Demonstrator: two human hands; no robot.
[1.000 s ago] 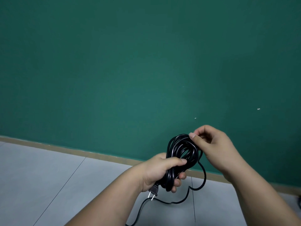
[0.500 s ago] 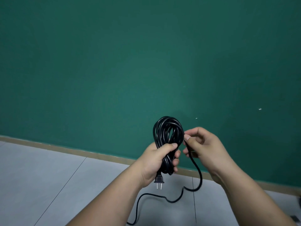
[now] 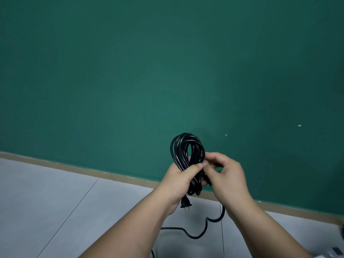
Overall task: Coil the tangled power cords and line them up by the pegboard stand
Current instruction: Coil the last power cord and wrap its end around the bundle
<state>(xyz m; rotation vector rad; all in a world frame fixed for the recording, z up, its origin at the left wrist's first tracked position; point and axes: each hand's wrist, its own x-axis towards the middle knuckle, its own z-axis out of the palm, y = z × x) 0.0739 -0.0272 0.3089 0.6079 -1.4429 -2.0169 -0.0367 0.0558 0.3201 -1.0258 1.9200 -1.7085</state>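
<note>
Black power cord [image 3: 187, 146], wound into an upright bundle of loops, is held in the air before the green wall [image 3: 130, 81]. Left hand [image 3: 177, 180] grips the bundle at its waist, thumb across the front. Right hand [image 3: 228, 176] pinches a strand at the bundle's right side, touching the left thumb. Two-pin plug [image 3: 185, 203] hangs below the left hand. Loose tail [image 3: 202, 232] trails over the grey tiled floor [image 3: 55, 202].
</note>
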